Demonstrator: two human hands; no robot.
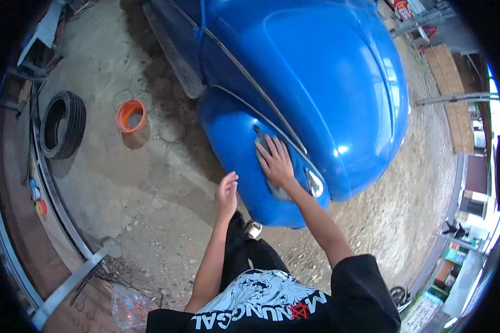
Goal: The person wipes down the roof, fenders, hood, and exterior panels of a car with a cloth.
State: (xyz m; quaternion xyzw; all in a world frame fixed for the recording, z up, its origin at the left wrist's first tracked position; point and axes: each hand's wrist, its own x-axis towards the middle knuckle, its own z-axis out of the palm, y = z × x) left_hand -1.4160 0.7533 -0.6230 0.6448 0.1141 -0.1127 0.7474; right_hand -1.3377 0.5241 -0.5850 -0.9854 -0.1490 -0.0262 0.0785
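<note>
My right hand (276, 161) presses a dark greyish cloth (260, 139) against the rounded fender (225, 119) of a blue car (316, 72). Its fingers lie over the cloth and hide part of it. Beside that wrist, a chrome-rimmed lamp (315, 184) sits on the fender. My left hand (226, 191) hangs in the air just off the fender's outer edge, its fingers loosely bent and holding nothing visible.
An orange bucket (131, 116) stands on the dirt-and-concrete ground to the left, near a black tyre (63, 125). Rolls of tape (40, 207) lie by the metal rail. A clear plastic bag (130, 307) is at lower left. Shelves with goods (455, 255) line the right side.
</note>
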